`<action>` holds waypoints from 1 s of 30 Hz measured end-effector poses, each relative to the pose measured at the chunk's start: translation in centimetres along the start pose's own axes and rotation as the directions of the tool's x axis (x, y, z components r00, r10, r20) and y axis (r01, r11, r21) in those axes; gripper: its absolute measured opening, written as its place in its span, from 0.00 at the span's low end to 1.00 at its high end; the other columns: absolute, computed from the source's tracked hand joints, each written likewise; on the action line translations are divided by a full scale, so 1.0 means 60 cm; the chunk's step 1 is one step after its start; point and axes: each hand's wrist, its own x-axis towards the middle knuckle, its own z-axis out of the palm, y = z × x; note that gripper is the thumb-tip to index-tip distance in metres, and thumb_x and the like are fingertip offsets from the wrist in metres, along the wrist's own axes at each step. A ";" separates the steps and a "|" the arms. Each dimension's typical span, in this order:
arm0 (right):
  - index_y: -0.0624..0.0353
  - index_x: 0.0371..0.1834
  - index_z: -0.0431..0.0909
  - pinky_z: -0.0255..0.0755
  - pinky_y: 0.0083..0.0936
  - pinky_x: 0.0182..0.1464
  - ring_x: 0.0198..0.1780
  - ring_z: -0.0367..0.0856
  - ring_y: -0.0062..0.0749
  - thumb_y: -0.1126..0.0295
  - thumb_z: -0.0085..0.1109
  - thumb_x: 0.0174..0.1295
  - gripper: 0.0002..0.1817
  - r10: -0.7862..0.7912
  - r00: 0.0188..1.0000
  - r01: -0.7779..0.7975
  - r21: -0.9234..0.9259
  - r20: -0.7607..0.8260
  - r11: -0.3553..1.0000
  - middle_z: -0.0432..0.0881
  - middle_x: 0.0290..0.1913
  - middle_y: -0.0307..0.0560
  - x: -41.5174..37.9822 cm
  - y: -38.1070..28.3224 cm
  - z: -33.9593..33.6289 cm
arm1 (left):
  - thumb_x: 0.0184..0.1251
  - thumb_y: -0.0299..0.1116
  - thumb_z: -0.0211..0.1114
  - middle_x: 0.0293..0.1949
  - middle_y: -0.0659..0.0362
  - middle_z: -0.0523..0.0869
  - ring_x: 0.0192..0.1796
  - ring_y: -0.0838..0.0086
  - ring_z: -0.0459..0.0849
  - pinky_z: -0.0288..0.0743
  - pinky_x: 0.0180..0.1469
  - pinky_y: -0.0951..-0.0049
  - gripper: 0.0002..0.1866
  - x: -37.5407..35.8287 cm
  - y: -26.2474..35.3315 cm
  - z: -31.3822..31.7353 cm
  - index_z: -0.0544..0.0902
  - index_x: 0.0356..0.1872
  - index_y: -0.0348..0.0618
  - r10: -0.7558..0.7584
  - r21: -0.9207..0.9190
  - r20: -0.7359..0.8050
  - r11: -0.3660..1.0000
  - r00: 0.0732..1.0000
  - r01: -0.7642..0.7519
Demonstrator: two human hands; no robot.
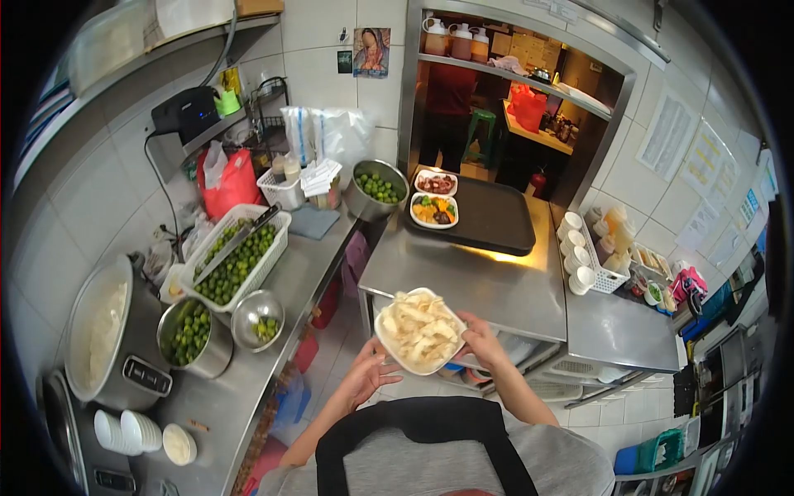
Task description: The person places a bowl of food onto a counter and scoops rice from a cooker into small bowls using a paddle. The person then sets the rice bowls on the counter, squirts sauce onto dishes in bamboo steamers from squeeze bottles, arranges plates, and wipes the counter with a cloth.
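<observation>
A white square-sided bowl (400,361) heaped with pale, cream-coloured crisp pieces (420,326) is in front of my chest, just short of the steel counter. My right hand (480,341) grips its right rim. At the lower left of the bowl, my left hand (370,376) has its fingers apart, with the fingertips close to the rim. Beyond the bowl, a black tray (488,217) rests on the counter. Two white dishes, one of reddish meat pieces (436,183) and one of mixed colourful food (434,211), stand at its left end.
On the left counter are a white basket (283,240) of small green citrus with a knife (227,258) across it, metal bowls, and a large cooker (107,331). White cups (581,279) and a sauce basket (609,279) line the right. A person (449,103) stands beyond the pass window.
</observation>
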 end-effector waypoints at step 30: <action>0.59 0.57 0.70 0.77 0.34 0.48 0.50 0.77 0.38 0.63 0.45 0.63 0.21 -0.011 0.970 0.034 0.091 -0.242 0.995 0.77 0.52 0.47 0.550 0.022 -0.548 | 0.65 0.39 0.57 0.52 0.58 0.77 0.49 0.71 0.79 0.76 0.46 0.68 0.23 -0.029 0.036 -0.088 0.66 0.59 0.47 0.261 0.147 -0.792 0.959 0.552 -0.241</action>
